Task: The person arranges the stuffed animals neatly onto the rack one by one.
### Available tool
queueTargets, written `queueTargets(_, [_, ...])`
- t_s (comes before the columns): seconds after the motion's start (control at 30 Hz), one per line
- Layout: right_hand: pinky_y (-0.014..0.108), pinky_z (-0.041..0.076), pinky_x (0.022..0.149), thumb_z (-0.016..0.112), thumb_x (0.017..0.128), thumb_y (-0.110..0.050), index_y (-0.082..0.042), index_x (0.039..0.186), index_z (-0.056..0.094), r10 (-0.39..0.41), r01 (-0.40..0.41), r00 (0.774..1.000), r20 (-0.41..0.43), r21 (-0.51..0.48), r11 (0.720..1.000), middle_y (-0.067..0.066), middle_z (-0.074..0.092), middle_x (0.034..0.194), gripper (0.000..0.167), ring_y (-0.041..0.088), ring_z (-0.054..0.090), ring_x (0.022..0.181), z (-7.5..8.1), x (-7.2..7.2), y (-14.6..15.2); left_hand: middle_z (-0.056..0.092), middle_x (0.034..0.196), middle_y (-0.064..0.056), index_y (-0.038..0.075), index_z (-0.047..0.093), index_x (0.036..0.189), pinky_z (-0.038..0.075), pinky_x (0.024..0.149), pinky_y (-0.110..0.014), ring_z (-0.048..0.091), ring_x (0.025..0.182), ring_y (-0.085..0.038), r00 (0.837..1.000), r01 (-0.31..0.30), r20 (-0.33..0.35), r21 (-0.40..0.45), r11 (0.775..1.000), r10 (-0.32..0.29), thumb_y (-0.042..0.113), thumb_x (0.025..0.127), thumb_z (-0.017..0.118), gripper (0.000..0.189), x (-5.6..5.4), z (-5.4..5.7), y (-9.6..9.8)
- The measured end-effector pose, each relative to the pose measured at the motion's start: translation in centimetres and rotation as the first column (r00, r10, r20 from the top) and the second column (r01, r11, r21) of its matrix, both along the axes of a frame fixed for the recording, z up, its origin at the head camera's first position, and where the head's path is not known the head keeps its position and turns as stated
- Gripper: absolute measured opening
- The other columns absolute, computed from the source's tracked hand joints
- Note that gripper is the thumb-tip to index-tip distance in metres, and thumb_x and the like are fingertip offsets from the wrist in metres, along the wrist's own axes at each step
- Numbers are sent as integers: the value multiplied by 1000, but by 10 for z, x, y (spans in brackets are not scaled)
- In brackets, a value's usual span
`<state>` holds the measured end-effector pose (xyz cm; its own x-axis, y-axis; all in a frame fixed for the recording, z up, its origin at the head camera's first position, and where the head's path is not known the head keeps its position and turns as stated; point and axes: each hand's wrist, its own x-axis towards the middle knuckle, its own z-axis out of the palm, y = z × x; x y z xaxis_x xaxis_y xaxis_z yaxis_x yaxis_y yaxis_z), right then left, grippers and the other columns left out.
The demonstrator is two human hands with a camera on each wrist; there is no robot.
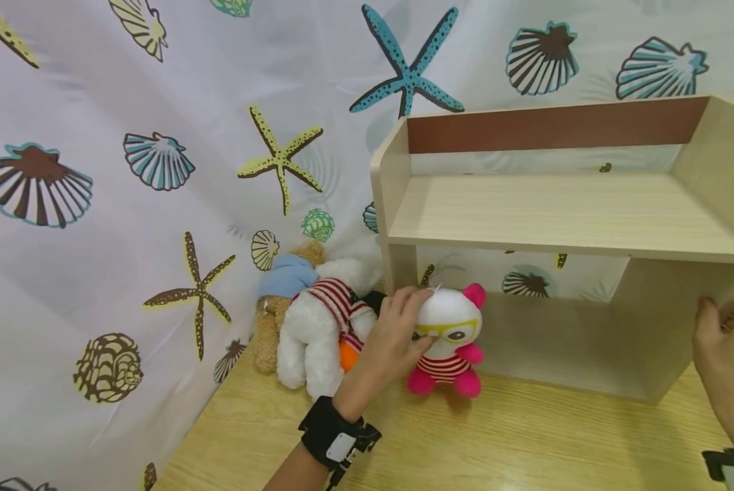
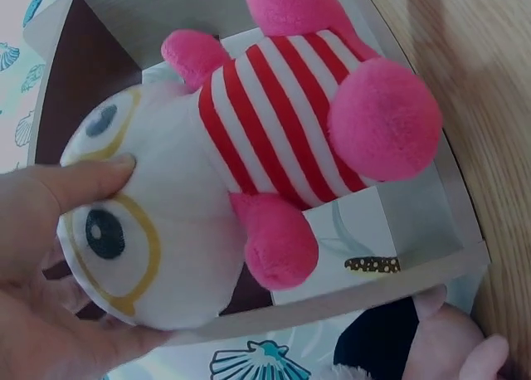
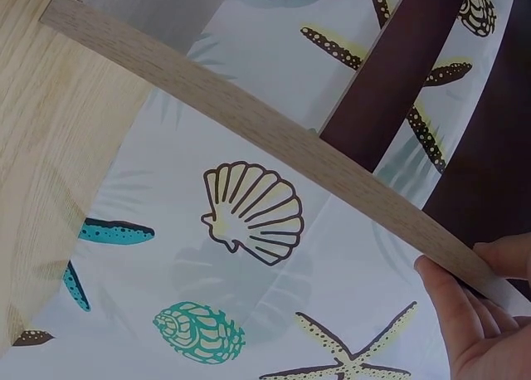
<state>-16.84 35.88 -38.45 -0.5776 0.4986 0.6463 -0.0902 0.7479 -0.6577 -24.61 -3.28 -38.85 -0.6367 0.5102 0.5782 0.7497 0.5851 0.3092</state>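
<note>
My left hand (image 1: 386, 341) grips a white and pink panda plush (image 1: 446, 310) by its head, the thumb across its face between the yellow glasses. The plush has a red-and-white striped body (image 2: 282, 114) and pink limbs; in the head view it is upright in front of the lower left opening of a pale wooden shelf (image 1: 563, 211). On the far right, my right hand (image 1: 730, 372) holds the shelf's right side panel, and the right wrist view shows thumb and fingers pinching the panel's front edge (image 3: 290, 152).
Left of the shelf, a white plush in a striped top (image 1: 308, 337) and a brown bear plush in blue (image 1: 287, 279) lean against the patterned curtain (image 1: 207, 170). All stand on a wooden table (image 1: 526, 443). A brown board (image 1: 557, 128) spans the shelf's upper back.
</note>
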Motion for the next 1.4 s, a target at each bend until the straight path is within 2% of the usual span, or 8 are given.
queueTargets(0.17, [-4, 24, 55, 47, 97, -2, 30, 112, 49, -5, 5, 1000, -7, 14, 1000, 48, 55, 100, 35, 2, 60, 69, 1, 1, 1, 48, 135, -15, 7, 48, 138, 51, 87, -39, 47, 114, -34, 999, -42, 26, -17, 999, 42, 13, 85, 81, 62, 0, 2, 4])
queueTargets(0.23, [-3, 24, 53, 47, 97, -1, 30, 111, 49, -5, 5, 1000, 1, 24, 1000, 49, 55, 99, 34, 38, 65, 71, 3, 1, 1, 48, 135, -14, 7, 48, 137, 52, 88, -39, 47, 115, -33, 999, -43, 32, -22, 999, 44, 14, 85, 81, 62, 0, 2, 6])
queueTargets(0.3, [-2, 26, 48, 46, 98, -1, 31, 110, 49, 2, -2, 1000, 27, 22, 1000, 50, 55, 97, 34, 39, 65, 64, 4, 2, 1, 48, 135, -13, 8, 48, 137, 52, 88, -39, 47, 115, -33, 999, -39, 32, -29, 999, 40, 14, 85, 81, 62, 0, 2, 8])
queueTargets(0.53, [7, 30, 35, 46, 96, 0, 31, 102, 49, 43, -44, 998, 46, 25, 999, 51, 55, 89, 32, -23, 35, 56, 4, 5, 3, 48, 135, -11, 9, 48, 138, 53, 85, -36, 48, 114, -29, 999, -47, -15, -50, 998, 46, 17, 86, 82, 63, 0, 3, 14])
queueTargets(0.93, [7, 27, 35, 49, 95, 2, 29, 93, 52, 17, -16, 1000, -15, 78, 997, 48, 57, 82, 27, -29, 29, 61, 5, 4, 3, 49, 135, -13, 9, 48, 138, 50, 89, -36, 49, 112, -30, 999, -26, -40, -34, 999, 24, 16, 86, 81, 63, -11, 1, 24])
queueTargets(1.07, [1, 25, 42, 50, 94, 4, 30, 94, 52, 7, -3, 999, -35, 101, 995, 49, 56, 84, 26, 20, 63, 47, 5, 2, 2, 50, 135, -13, 8, 48, 138, 49, 91, -38, 51, 112, -31, 999, -30, -35, -27, 999, 29, 15, 87, 80, 60, -15, 0, 26])
queueTargets(1.17, [0, 24, 44, 50, 94, 5, 31, 93, 52, 10, -4, 999, -48, 126, 992, 50, 56, 83, 26, 68, 56, 70, 5, 2, 1, 51, 135, -14, 8, 49, 136, 47, 94, -40, 52, 113, -32, 999, -18, -45, -18, 1000, 17, 13, 86, 80, 59, -19, -2, 27])
queueTargets(1.4, [3, 24, 38, 50, 95, 5, 31, 92, 52, 6, -2, 999, -32, 135, 991, 50, 56, 81, 26, 56, 60, 55, 5, 3, 3, 51, 136, -15, 8, 48, 138, 40, 105, -41, 50, 123, -33, 998, -9, -66, -22, 1000, 8, 11, 86, 80, 61, -28, -6, 32])
